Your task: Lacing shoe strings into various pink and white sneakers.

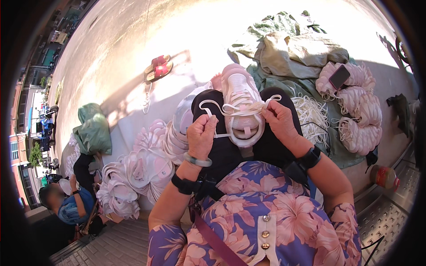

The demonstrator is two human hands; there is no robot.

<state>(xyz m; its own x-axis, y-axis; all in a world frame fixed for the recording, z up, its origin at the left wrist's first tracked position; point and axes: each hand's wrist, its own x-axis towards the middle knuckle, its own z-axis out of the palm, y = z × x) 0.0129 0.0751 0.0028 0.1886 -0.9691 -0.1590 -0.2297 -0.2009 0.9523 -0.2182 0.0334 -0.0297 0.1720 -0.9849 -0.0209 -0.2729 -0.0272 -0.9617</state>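
A pale pink and white sneaker (237, 80) rests on my lap between my knees, its toe pointing away from me. White shoelace (238, 96) criss-crosses the front of the shoe. One length of it loops up left of the shoe to my left hand (202, 136), whose thumb and fingers are pinched around it. On the opposite side of the shoe opening, my right hand (280, 120) grips the lace between thumb and fingers, with a small loop showing above the fingertips.
Stacked pink-white shoe parts (140, 170) lie to my left, near a green sack (93, 128). Loose white laces (311, 117) and bundled shoe parts (361, 106) topped by a phone (340, 77) sit at right. Red sandals (159, 68) are ahead; another person (73, 208) sits far left.
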